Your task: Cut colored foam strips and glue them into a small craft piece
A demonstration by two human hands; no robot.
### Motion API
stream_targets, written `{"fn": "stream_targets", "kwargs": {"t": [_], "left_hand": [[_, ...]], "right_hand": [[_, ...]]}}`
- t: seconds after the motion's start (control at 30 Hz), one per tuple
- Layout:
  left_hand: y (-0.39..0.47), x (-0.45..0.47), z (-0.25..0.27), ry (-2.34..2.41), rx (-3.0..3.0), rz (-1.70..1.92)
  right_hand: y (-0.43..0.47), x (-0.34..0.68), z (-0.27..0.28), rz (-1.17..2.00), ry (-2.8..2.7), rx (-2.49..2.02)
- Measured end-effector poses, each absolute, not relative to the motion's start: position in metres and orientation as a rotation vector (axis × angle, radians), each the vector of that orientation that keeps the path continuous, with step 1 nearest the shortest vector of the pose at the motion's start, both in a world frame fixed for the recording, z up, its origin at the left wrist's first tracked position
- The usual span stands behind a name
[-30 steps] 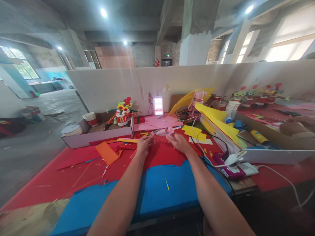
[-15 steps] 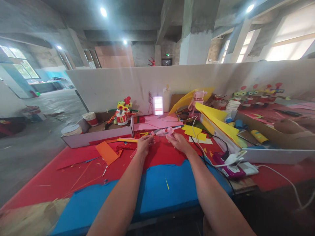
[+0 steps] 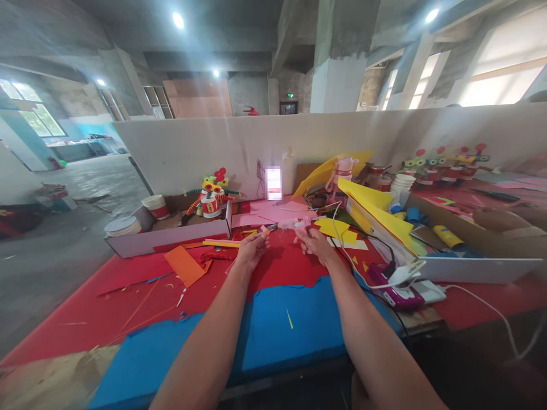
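In my left hand, the fingertips are closed on a small pink and orange paper piece. A pink hot glue gun is in the grip of my right hand, its nozzle pointing left toward that piece. A gap separates the nozzle from my left fingertips. Both hands are over red paper spread on the table. Just beyond them lies a pink sheet, and yellow paper pieces are right of the glue gun.
A paper-cup figure and white cups stand in a shallow box at left. At right are a box of craft parts, a purple power strip and trailing cables. A white partition stands behind. Another person's arm is blurred at far right.
The glue gun has drawn slightly right, away from my left hand. My left fingers have turned the small paper piece upward, so more of it shows.
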State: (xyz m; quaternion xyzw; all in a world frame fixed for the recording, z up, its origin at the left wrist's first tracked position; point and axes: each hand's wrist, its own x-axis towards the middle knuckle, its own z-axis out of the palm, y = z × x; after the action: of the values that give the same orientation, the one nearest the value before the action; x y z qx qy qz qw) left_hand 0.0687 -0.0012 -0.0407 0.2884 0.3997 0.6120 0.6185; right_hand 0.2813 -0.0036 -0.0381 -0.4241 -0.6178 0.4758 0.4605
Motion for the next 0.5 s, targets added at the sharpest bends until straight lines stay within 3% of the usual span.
{"fn": "stream_targets", "kwargs": {"t": [0.13,0.37,0.5], "left_hand": [[-0.002,0.068,-0.040,0.920,0.646,1.390],[-0.005,0.071,-0.040,0.931,0.668,1.363],[-0.007,0.076,-0.040,0.930,0.682,1.350]], "right_hand": [[0.007,0.286,-0.052,1.102,-1.423,-1.350],[0.014,0.294,-0.060,0.370,-1.712,-1.784],[0.013,0.302,-0.061,0.444,-1.744,-1.607]]}}
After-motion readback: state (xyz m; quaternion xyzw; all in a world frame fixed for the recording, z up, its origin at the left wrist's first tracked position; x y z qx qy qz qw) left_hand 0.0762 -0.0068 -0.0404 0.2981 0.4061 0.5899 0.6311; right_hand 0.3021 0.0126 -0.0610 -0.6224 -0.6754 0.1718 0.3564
